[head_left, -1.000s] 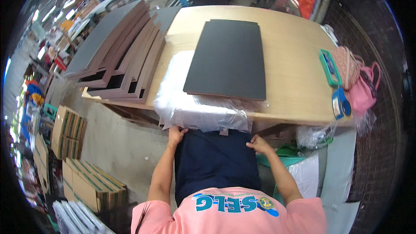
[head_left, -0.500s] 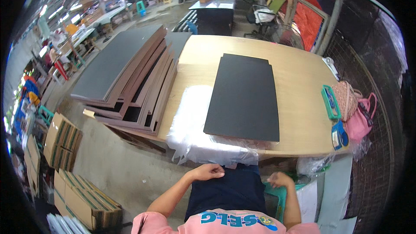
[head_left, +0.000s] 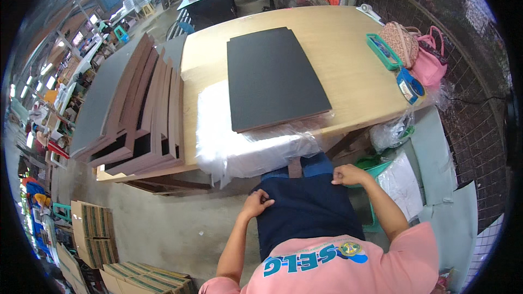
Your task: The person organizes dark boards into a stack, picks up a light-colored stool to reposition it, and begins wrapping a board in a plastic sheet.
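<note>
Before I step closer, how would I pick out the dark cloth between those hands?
From the pale wooden table, look down to the pink shirt. Between its hem and the table is the dark navy cloth, the left hand at one edge and the right hand at the other. Unlike the printed shirt and lighter blue trousers, it looks plain and almost black.
</note>
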Tool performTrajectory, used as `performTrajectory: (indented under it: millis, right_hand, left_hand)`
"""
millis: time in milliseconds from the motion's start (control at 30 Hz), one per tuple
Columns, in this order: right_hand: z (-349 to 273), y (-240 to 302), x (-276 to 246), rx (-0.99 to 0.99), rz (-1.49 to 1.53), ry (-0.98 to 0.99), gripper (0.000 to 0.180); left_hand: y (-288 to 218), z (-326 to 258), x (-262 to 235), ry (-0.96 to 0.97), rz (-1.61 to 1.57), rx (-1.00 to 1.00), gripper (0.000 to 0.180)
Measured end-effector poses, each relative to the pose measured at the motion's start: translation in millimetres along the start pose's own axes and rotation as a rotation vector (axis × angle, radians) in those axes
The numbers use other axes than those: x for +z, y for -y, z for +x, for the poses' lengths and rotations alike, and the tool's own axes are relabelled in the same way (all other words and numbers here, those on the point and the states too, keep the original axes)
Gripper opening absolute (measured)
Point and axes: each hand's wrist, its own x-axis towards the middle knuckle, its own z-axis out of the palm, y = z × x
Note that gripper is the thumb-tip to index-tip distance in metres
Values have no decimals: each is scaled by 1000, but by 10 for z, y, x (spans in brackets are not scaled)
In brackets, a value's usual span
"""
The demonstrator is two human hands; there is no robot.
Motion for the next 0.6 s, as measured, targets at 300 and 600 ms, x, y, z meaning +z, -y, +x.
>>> performTrajectory:
  millis: [300,600]
  right_hand:
    - [706,-28,124,-48,77,-317,15]
    - [1399,624,1542,318,780,-170,14]
  left_hand:
    - [183,660,234,-578,-109,-152,37]
    - [419,536,-75,287,207,-3,61]
